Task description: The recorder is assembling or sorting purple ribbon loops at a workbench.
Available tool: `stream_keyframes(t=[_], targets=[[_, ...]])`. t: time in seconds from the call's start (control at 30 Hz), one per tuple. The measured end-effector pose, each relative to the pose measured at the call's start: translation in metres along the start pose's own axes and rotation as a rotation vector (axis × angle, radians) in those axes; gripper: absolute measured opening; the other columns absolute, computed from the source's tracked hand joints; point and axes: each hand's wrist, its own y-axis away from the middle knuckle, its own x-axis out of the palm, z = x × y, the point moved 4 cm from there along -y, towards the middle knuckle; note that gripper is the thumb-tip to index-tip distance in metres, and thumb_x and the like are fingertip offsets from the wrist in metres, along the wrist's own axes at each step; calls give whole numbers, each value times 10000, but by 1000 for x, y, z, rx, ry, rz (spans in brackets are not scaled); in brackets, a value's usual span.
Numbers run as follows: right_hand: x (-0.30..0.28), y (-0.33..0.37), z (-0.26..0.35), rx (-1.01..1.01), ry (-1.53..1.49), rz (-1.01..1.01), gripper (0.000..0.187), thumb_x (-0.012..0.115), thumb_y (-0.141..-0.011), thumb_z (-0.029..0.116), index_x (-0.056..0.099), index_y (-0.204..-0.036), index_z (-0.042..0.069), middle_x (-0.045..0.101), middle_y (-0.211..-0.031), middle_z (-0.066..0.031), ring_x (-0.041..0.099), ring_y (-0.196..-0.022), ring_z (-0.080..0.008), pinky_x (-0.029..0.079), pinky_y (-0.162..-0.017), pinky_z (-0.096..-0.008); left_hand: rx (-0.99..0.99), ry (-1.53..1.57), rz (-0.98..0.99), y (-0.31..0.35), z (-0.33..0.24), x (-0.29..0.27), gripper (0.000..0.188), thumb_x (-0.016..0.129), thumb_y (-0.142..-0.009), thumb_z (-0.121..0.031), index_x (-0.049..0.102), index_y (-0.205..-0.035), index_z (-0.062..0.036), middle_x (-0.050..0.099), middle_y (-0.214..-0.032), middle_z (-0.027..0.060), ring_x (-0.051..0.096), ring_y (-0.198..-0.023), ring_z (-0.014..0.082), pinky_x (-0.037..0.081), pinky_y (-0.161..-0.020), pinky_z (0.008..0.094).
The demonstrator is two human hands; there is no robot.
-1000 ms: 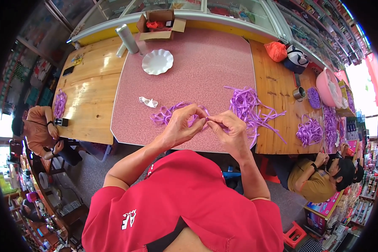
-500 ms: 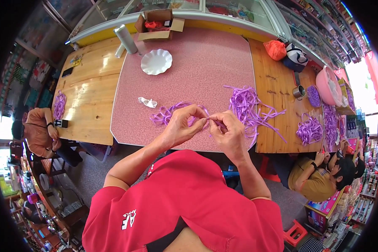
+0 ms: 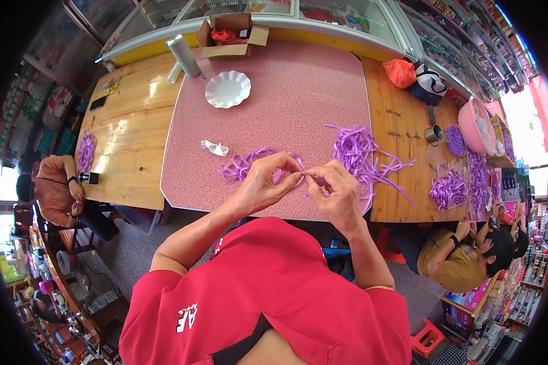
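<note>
The grip of the left hand [image 3: 266, 180] is pinched closed, thumb against index finger, on a thin length of purple ribbon [image 3: 303, 174]; that of the right hand [image 3: 336, 187] meets it almost tip to tip, thumb and forefinger likewise pressed together on the ribbon, the other fingers curled. The exact lay of the ribbon between the fingertips is too small to tell. Both hands are held over the near edge of the pink-topped counter [image 3: 280, 91], toward the middle of that edge. A loose ribbon tangle [image 3: 237, 167] lies beyond and to the left of the left hand, partly hidden by it. A larger ribbon heap [image 3: 352, 146] lies by the right edge, its strands crossing onto the adjoining wooden counter [image 3: 386, 131]. Near the left edge, just beyond the tangle, is a crumpled white scrap [image 3: 215, 148]. Toward the far left corner are a white scalloped dish [image 3: 228, 89] and a silvery roll [image 3: 186, 58]; at the far edge, a cardboard box [image 3: 226, 52] with its flaps spread contains red material. At right, a co-worker [image 3: 453, 261] sits at the near edge of the wooden counter, close to a further purple bundle [image 3: 449, 188].
</note>
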Motion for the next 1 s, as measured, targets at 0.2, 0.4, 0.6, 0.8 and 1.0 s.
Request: stream_keyframes(t=[0.2,0.4,0.6,0.8,1.0], targets=[[6,2,-5,158,-38,25,101,705,-855,13,703,-955,8,611,-757,-34,554,-641,-71,425,-534,-228,59,-52,-18,0,-3,0,90,664,-862,-42,621,-926,5,628,-846,86,601,-799,165,474,-719,318],[1,4,-18,263,-160,47,61,690,-889,50,695,-918,-4,608,-761,-27,560,-663,-71,434,-557,-224,33,-83,-3,-2,4,-2,106,672,-838,-28,609,-914,9,633,-853,99,616,-799,182,484,-724,327],[0,4,-16,289,-233,40,63,676,-899,42,668,-871,-13,594,-755,-11,545,-661,-55,422,-551,-217,41,-88,27,-3,-1,1,122,662,-832,-21,608,-938,1,638,-884,101,631,-841,185,493,-747,328],[-3,3,-12,248,-160,23,49,681,-887,29,666,-867,-14,585,-743,-24,533,-641,-58,409,-540,-222,307,-295,33,-10,-18,6,220,686,-818,-49,615,-1025,-56,637,-963,73,623,-966,247,432,-972,413],[-6,-2,-21,199,-137,120,101,687,-890,68,657,-844,-17,560,-685,-41,479,-580,-90,368,-514,-269,493,-599,158,-16,-23,4,90,640,-832,-67,570,-889,-72,571,-830,86,597,-873,273,406,-1009,486]])
